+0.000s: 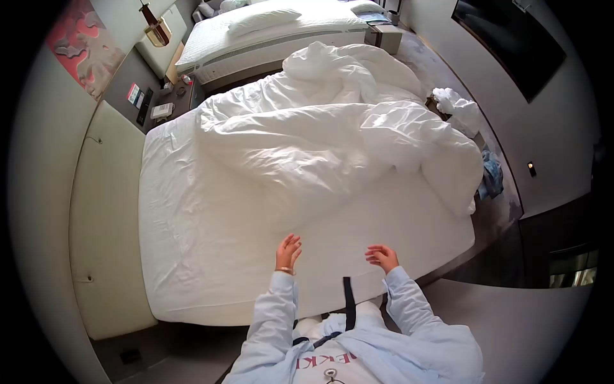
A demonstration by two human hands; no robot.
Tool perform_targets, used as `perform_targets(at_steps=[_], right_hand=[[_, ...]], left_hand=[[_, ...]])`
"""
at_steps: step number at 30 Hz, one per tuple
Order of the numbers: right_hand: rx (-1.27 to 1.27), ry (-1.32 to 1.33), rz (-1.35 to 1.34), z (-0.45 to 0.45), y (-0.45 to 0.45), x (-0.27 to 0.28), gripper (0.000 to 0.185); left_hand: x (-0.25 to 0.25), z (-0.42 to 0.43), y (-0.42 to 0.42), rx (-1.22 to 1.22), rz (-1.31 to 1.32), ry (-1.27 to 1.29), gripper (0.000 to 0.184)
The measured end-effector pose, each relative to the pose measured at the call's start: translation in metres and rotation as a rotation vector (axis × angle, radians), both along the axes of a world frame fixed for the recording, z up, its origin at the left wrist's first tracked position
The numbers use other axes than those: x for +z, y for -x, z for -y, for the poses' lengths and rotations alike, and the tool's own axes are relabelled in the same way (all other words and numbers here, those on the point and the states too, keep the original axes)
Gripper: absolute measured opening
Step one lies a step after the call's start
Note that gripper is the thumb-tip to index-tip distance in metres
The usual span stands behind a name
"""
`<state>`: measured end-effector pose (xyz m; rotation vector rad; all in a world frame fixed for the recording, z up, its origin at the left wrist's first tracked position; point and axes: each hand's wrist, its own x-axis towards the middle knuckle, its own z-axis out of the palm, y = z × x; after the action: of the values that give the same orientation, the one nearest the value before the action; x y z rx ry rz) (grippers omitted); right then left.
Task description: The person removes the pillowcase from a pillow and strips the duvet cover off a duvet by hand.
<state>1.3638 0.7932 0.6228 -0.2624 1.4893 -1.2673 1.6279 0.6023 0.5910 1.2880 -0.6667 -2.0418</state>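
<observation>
My left hand [288,252] is held over the near side of the bed, fingers apart and holding nothing. To its right, my right hand [382,256] hovers with its fingers stretched toward the left, also without anything in it. Both are above the white fitted sheet [211,269] that covers the mattress. Beyond them a rumpled white duvet [300,150] lies bunched over the middle and far side of the bed. A black strap [349,301] hangs from my front, between my forearms.
A second bed [268,41] with a pillow [263,22] stands beyond. Between the beds is a nightstand [182,99]. White bundled cloth [457,110] and blue cloth [491,174] lie past the bed's foot. A padded headboard [105,224] borders the left, and a dark screen [511,45] is on the right wall.
</observation>
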Motion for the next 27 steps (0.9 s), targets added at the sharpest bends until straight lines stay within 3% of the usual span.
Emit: perform_targets(at_steps=[1, 3, 6, 9, 12, 13, 14, 15, 16, 17, 19, 20, 22, 23, 25, 27], right_hand=[[-0.027, -0.052, 0.041, 0.001, -0.023, -0.001, 0.022], [0.01, -0.1, -0.083, -0.008, -0.052, -0.018, 0.02], [-0.022, -0.148, -0.097, -0.023, -0.123, 0.011, 0.02], [-0.113, -0.202, -0.079, -0.049, -0.157, 0.017, 0.021], [-0.237, -0.202, -0.159, -0.066, -0.185, 0.046, 0.019], [-0.282, -0.189, -0.13, -0.069, -0.192, 0.05, 0.018], [-0.296, -0.16, -0.137, -0.071, -0.197, 0.053, 0.018], [-0.307, -0.137, -0.127, -0.074, -0.204, 0.055, 0.018], [-0.321, -0.173, -0.13, -0.072, -0.214, 0.062, 0.018], [-0.336, -0.178, -0.144, -0.069, -0.22, 0.063, 0.018], [-0.35, -0.178, -0.164, -0.079, -0.224, 0.052, 0.018], [-0.364, -0.185, -0.155, -0.082, -0.227, 0.048, 0.018], [-0.366, -0.187, -0.115, -0.086, -0.229, 0.049, 0.018], [-0.371, -0.177, -0.12, -0.084, -0.227, 0.047, 0.018], [-0.33, -0.162, -0.136, -0.082, -0.231, 0.036, 0.018], [-0.313, -0.111, -0.194, -0.071, -0.23, 0.027, 0.018]], left_hand=[[-0.007, 0.004, -0.027, -0.051, -0.003, 0.083, 0.05], [-0.021, 0.006, -0.074, 0.009, -0.036, -0.012, 0.057], [-0.08, 0.019, -0.107, 0.0, 0.04, -0.009, 0.065], [-0.092, 0.032, -0.093, -0.089, 0.181, -0.006, 0.081], [-0.18, 0.059, -0.078, -0.179, 0.493, 0.358, 0.096], [-0.173, 0.072, -0.063, -0.169, 0.526, 0.404, 0.098], [-0.16, 0.086, -0.054, -0.086, 0.237, 0.281, 0.095], [-0.174, 0.106, -0.042, -0.159, 0.317, 0.22, 0.097], [-0.209, 0.116, -0.039, -0.2, 0.542, 0.451, 0.099], [-0.156, 0.119, -0.024, -0.179, 0.793, 0.338, 0.093], [-0.176, 0.14, -0.015, -0.081, 0.971, 0.227, 0.062], [-0.184, 0.151, -0.017, -0.079, 0.956, 0.246, 0.062], [-0.217, 0.155, -0.038, -0.007, 0.803, 0.793, 0.033], [-0.203, 0.153, -0.038, -0.004, 0.796, 0.803, 0.033], [-0.169, 0.147, -0.04, 0.025, 0.299, 0.441, 0.033], [-0.16, 0.139, -0.037, 0.041, 0.285, 0.517, 0.033]])
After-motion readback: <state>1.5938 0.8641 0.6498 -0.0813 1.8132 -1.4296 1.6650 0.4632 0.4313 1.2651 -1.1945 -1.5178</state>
